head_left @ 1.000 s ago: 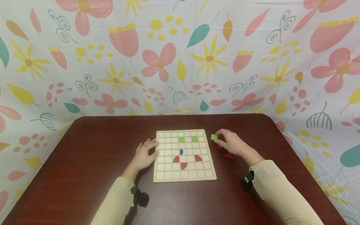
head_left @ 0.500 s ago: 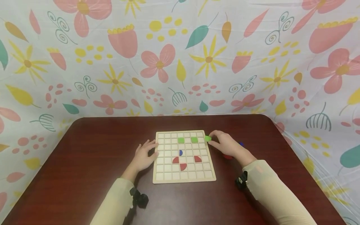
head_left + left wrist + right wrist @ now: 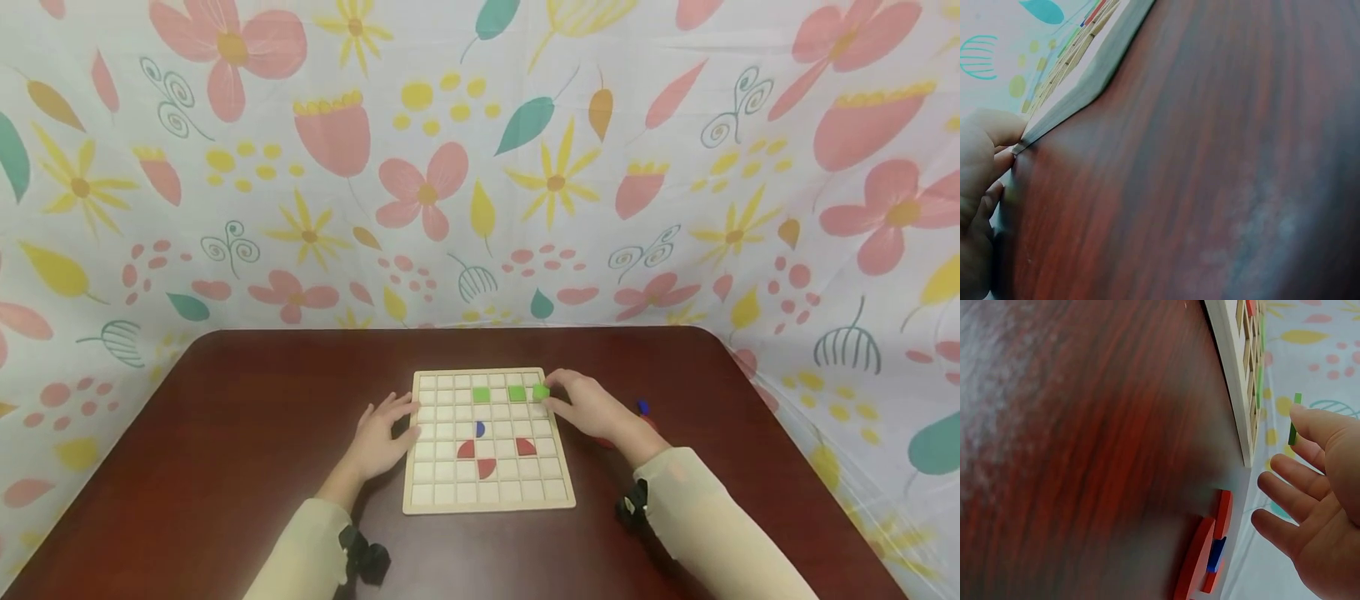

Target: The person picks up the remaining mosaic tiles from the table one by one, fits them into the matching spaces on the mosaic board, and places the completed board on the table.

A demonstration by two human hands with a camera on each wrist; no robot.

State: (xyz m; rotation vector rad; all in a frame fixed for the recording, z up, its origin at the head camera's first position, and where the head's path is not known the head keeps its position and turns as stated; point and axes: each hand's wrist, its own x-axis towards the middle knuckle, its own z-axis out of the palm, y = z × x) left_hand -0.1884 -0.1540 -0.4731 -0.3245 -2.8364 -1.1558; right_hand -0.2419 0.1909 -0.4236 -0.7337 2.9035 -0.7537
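A wooden grid board (image 3: 487, 496) lies on the table. Two green square tiles, the left one (image 3: 481, 395) and the middle one (image 3: 517, 393), sit in a far row. Nearer are a blue half-circle tile (image 3: 480, 429) and three red quarter-circle tiles, one of them (image 3: 526, 447) to the right. My right hand (image 3: 588, 407) pinches another green square tile (image 3: 1295, 419) between thumb and index finger, over the board's far right cells; its other fingers are spread apart. My left hand (image 3: 381, 436) touches the board's left edge with relaxed fingertips and thumb.
Right of the board, partly behind my right forearm, loose red pieces (image 3: 1196, 556) and a blue piece (image 3: 1216, 555) lie on the dark wooden table (image 3: 262, 417). A floral cloth (image 3: 427, 192) hangs behind the table. Each wrist wears a black camera.
My right hand has carried the green tile leftward, from beside the board to over its right column. The left hand stays at the board's left edge. The head view has tilted up slightly.
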